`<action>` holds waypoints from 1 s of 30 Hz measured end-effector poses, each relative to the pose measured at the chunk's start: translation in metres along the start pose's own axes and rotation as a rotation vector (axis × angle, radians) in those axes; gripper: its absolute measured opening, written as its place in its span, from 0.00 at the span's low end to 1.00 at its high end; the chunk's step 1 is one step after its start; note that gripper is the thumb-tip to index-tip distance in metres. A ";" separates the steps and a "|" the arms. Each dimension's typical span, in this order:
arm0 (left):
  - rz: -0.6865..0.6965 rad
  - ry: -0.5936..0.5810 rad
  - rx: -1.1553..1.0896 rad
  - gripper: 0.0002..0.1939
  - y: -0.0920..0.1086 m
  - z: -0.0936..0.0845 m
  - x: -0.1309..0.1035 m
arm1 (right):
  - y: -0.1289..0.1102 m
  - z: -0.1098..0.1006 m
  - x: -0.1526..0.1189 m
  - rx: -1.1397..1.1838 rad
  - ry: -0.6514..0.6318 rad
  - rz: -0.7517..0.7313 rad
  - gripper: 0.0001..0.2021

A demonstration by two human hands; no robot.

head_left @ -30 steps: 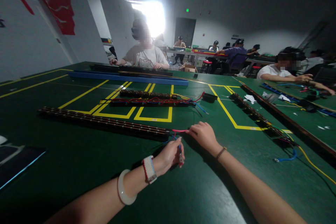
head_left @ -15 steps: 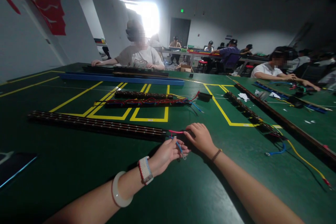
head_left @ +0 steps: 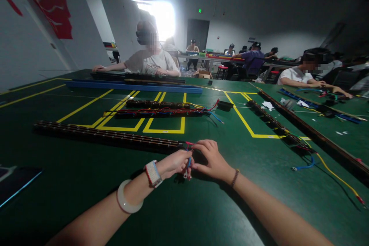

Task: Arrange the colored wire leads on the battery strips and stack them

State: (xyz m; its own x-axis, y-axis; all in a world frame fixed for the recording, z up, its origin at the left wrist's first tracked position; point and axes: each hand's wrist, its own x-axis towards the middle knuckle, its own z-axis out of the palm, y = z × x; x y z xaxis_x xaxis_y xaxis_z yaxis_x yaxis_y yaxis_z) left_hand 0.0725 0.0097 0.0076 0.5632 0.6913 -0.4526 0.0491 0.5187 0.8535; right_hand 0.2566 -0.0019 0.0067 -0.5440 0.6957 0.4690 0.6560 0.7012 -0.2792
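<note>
Lying well left of the hands, a dark panel (head_left: 17, 184) is separated from the left forearm by a stretch of green tabletop (head_left: 86, 177). Farther out, a long strip of dark rails (head_left: 115, 133) runs toward the hands, its right end stopping just beyond the left hand (head_left: 174, 162). That hand, with a watch at the wrist, pinches a blue wire (head_left: 189, 161), a ring terminal (head_left: 185, 175) hanging beneath its fingers. The right hand (head_left: 211, 161) curves in just beside it, fingers bent; room opens between the two forearms toward the viewer. Right of the hands, tabletop reaches as far as a wired strip (head_left: 271, 122), a blue cable (head_left: 305, 168) and a yellow wire (head_left: 331, 169), with a dark bar (head_left: 317, 134) slanting behind them. The panel is cut off by the left border, the bar by the right. The left hand covers part of the strip's end, and only a short piece of red wire (head_left: 188, 144) shows there; whether the right fingertips grip it cannot be told.
</note>
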 end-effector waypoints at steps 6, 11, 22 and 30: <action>0.021 -0.023 -0.104 0.12 0.001 0.003 0.000 | -0.006 0.001 -0.002 0.000 -0.082 -0.111 0.36; 0.049 0.045 -0.227 0.15 0.005 0.011 -0.002 | 0.013 0.003 -0.004 -0.049 -0.033 0.076 0.37; 0.102 0.072 -0.424 0.12 0.000 0.018 0.001 | 0.028 0.010 0.000 0.075 -0.003 0.369 0.21; 0.187 0.039 -0.471 0.13 -0.006 0.022 0.006 | 0.025 0.015 -0.002 -0.035 0.149 0.166 0.05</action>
State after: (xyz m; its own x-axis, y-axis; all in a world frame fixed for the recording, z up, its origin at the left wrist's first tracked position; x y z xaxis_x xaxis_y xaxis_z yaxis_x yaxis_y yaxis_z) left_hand 0.0937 -0.0010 0.0054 0.4953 0.8075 -0.3205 -0.4317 0.5489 0.7158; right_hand 0.2667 0.0165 -0.0137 -0.3453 0.7689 0.5381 0.7492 0.5711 -0.3354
